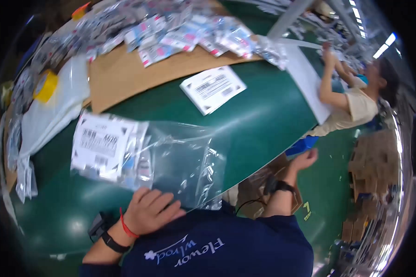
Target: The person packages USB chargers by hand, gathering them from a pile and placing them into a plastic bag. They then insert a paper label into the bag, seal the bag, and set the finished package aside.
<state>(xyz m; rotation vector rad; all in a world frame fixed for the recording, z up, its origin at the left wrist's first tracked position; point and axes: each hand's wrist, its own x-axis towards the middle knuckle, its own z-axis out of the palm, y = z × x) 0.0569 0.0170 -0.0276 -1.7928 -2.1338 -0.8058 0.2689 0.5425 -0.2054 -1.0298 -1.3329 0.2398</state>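
Note:
A clear plastic bag (180,154) lies on the green table in front of me. At its left end is a white printed sheet (98,147), with several small packets (143,161) beside and under it. My left hand (152,210) rests at the bag's near edge, fingers stretched and slightly apart. Off the table's right edge is my right hand (304,159), its fingers curled in; whether anything is inside them is hidden. A blue object (302,145) is just beyond that hand. Farther back lies a stack of white printed sheets (213,88).
Many small packets (185,34) are heaped along the far side, partly on brown cardboard (120,78). A yellow tape roll (45,86) sits on white plastic wrapping (62,104) at left. A co-worker (356,101) works at right; boxes (379,159) stand beyond the aisle.

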